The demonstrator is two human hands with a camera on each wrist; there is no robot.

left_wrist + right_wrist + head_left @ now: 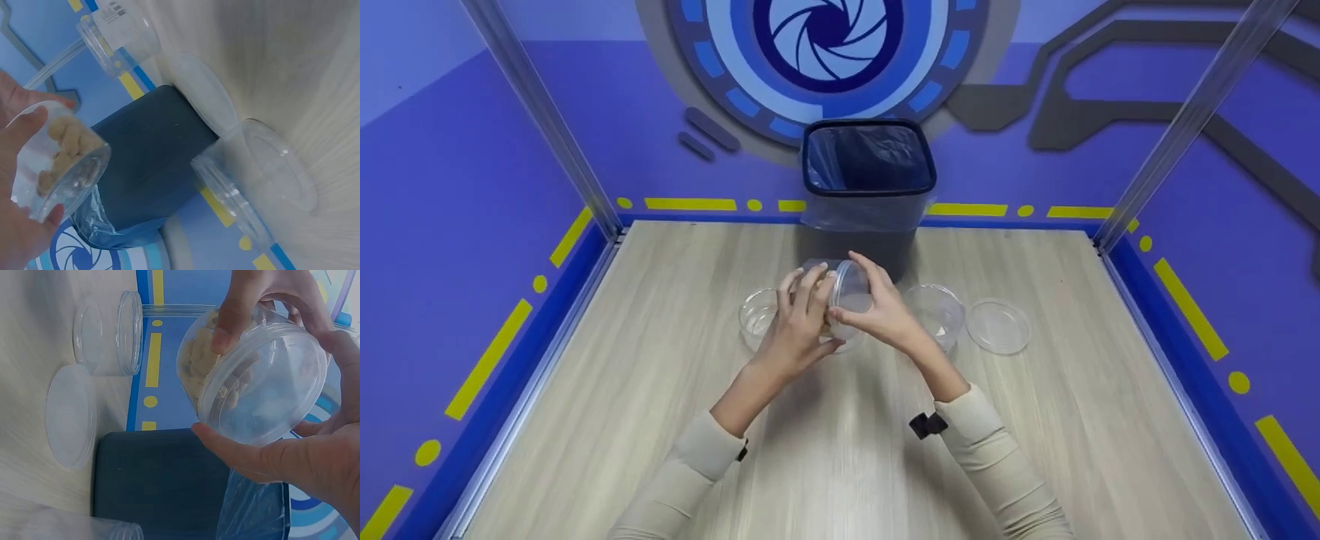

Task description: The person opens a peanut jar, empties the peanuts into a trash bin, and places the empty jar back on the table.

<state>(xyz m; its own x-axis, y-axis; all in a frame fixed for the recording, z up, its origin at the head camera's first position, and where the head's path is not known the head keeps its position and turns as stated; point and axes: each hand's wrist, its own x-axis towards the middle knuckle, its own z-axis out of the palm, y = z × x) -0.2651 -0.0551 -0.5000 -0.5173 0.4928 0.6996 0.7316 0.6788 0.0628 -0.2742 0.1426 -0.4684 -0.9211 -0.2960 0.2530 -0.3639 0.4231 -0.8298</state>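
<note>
Both hands hold a clear plastic jar (34, 174) tilted on its side, raised in front of the bin. Tan lumpy pieces (70, 147) are inside. My left hand (799, 319) grips the jar's body, fingers over its upper side. My right hand (889, 311) holds the clear lid (273, 385) at the jar's mouth, thumb and fingers spread round its rim. In the right wrist view the lid faces the camera, with the pieces behind it.
Clear round jars stand at left (755, 315) and right (937, 315) of the hands. One loose lid (999, 327) lies at the right; another lid (70, 416) lies between the jars. Behind stands a dark bin (859, 240) with a plastic liner, near the blue wall.
</note>
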